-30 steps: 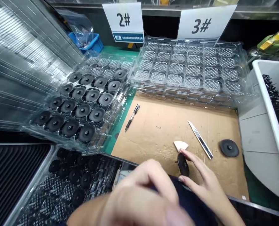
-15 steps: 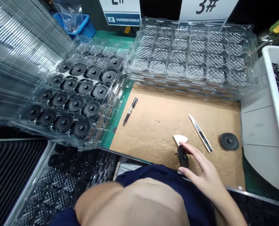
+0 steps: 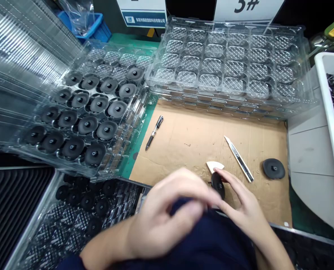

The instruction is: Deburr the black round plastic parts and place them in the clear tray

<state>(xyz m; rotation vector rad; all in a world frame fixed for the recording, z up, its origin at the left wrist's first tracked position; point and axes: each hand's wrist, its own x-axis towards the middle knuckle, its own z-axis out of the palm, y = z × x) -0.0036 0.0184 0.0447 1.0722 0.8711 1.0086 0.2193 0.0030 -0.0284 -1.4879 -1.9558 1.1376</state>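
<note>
Holding one black disc (image 3: 218, 186) on its edge, the right hand (image 3: 244, 204) pinches it between thumb and forefinger, as I see it from my distant place. This disc stands tilted near the front edge of the cardboard sheet (image 3: 181, 150), just beside a white wedge (image 3: 214, 165); whether they touch, I cannot tell. A thin pin shows on the left side of the disc. The left hand (image 3: 167, 215) is blurred and bent above the dark blue clothing (image 3: 195, 242), with a gap between thumb and forefinger. Its forefinger reaches in the picture to the right thumb, but I cannot tell if it touches the thumb or the disc, or if it holds something small. By my judgement, the step in hand is the close handling of this single disc: the right hand supports, the left hand works near its lower edge. For the next move, I think it is important to keep the right pinch firm but gentle, and to place the left fingers precisely, without pushing the disc over. A second disc (image 3: 273, 168) lies flat to the right, well apart. Between them lies a knife (image 3: 238, 159), so I would ask for care around its blade. A pen (image 3: 154, 133) lies farther left.
</note>
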